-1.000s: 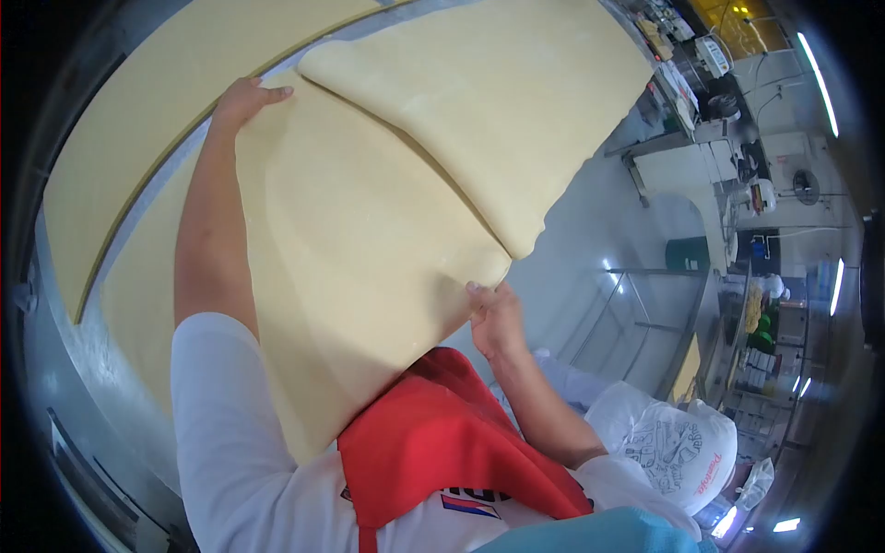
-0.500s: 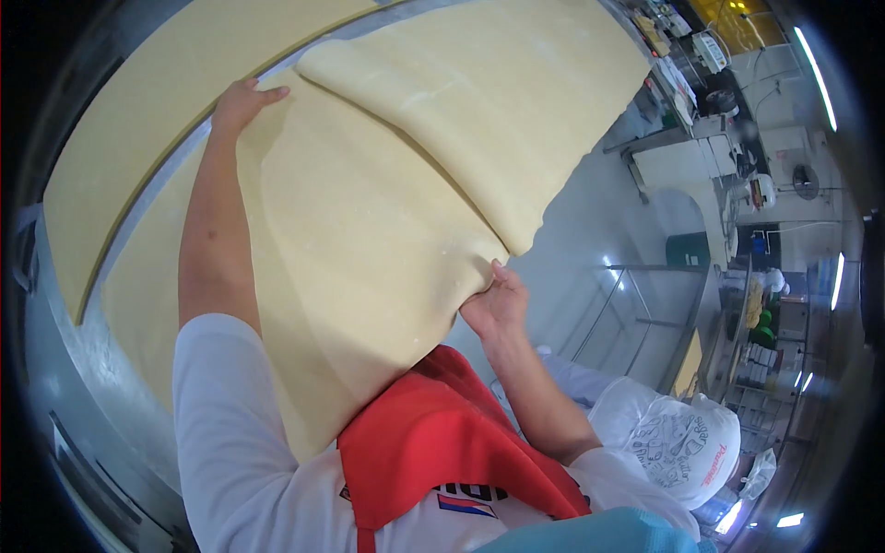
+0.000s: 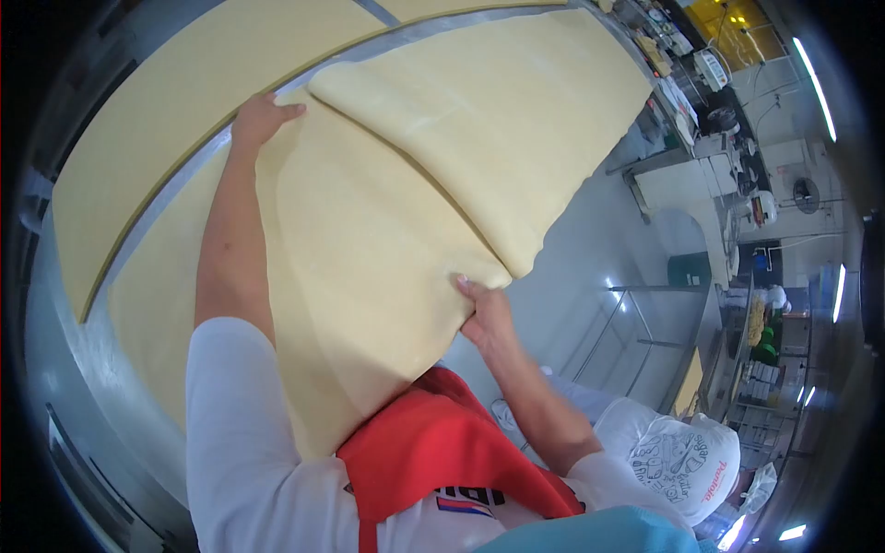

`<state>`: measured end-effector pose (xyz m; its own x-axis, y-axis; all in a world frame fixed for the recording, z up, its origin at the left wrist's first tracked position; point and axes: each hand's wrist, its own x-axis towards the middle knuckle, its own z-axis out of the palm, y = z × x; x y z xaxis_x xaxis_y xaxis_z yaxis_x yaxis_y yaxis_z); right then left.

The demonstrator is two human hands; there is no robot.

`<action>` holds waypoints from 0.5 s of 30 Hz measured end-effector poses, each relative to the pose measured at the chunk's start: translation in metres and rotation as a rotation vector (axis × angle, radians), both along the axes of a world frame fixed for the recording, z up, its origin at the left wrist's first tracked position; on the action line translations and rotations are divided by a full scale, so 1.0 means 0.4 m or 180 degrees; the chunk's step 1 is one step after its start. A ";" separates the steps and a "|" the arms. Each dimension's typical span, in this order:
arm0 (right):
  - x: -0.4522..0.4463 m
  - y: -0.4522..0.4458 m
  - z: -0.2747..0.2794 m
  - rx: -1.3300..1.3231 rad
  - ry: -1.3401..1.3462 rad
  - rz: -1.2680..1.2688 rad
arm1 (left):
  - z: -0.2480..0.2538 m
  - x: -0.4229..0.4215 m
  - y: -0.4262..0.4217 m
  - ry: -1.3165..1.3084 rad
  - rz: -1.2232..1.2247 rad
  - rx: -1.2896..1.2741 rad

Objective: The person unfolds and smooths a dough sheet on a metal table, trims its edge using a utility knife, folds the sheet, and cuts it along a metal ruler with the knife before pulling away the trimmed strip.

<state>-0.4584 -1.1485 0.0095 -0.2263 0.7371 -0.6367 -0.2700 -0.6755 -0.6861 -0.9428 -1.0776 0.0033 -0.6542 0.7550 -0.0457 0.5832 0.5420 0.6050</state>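
Observation:
A broad, pale yellow dough sheet [image 3: 359, 240] covers the steel table in front of me, its folded-over layer [image 3: 489, 120] lying across the far right part. At the far left edge of the sheet, my left hand [image 3: 265, 122] grips the dough, thumb on top and the other fingers hidden beneath. My right hand [image 3: 489, 315] pinches the near right edge just below the fold's corner, with its thumb pressed on the upper face. Between the two hands the dough is slightly raised and casts a soft shadow on the layer under it.
Another flat dough slab [image 3: 138, 175] lies along the left, beyond a strip of steel table [image 3: 78, 359]. A co-worker in a white printed cap [image 3: 687, 461] is close on my right. Metal racks [image 3: 636, 323], a green bin [image 3: 689, 270] and a cluttered counter [image 3: 678, 111] stand further right.
My right hand has shifted slightly down and its thumb now lies further over the dough. The left hand still holds the far edge, a little further right in view.

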 end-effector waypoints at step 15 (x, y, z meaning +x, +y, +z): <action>0.010 -0.239 0.132 -0.0311 0.0600 0.0855 | 0.013 -0.186 -0.279 -0.2582 -0.0109 0.2236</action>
<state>-0.4542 -1.2442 0.0623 -0.5246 0.5728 -0.6299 -0.1893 -0.7998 -0.5696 -1.0174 -1.1891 0.0084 -0.6015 0.7988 -0.0055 -0.1247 -0.0871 0.9884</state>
